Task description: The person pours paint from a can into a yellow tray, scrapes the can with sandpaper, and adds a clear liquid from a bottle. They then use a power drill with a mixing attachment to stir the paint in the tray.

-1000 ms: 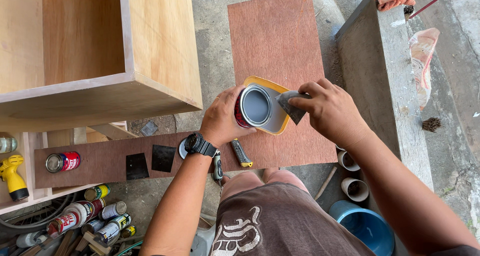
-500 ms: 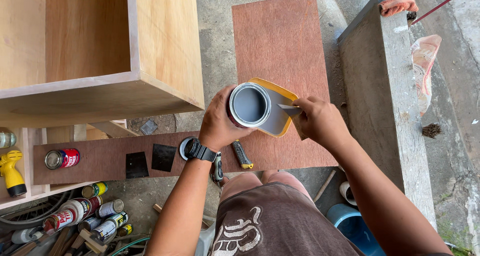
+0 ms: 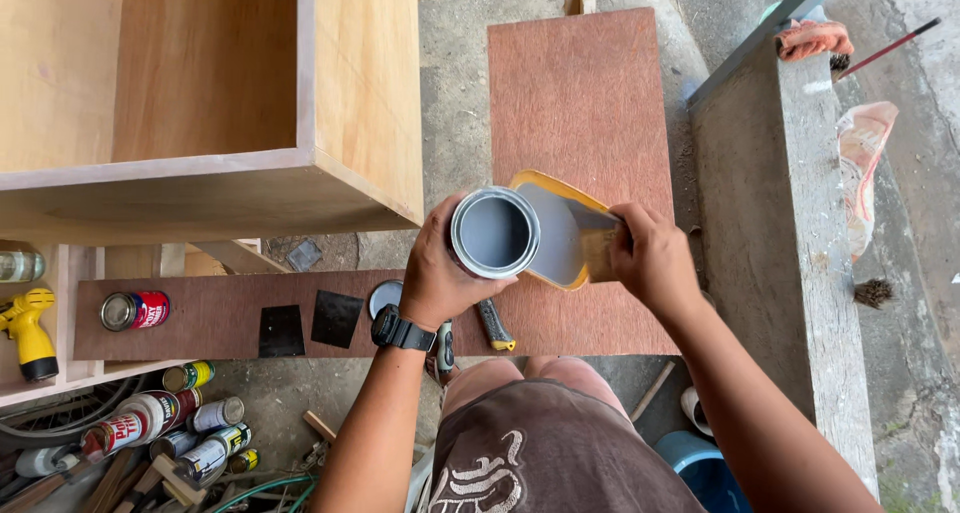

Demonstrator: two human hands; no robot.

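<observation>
Single head-worn camera, looking steeply down from above the person's lap, close over both hands; reddish plywood board (image 3: 580,103) below, floor beyond

Black wristwatch (image 3: 402,329), brown, perhaps printed, shorts (image 3: 560,453)

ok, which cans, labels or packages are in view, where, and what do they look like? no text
Open round can: gripped by left hand, grey paste inside.
Yellow scraper: beside the can mouth, under right hand, grey-smeared.
Small can: lying on the brown board at left, red and blue label.
Spray cans: heaped on the ground lower left, white, red and yellow labels.
Loose round lid: on the board by the wrist, grey.
</observation>
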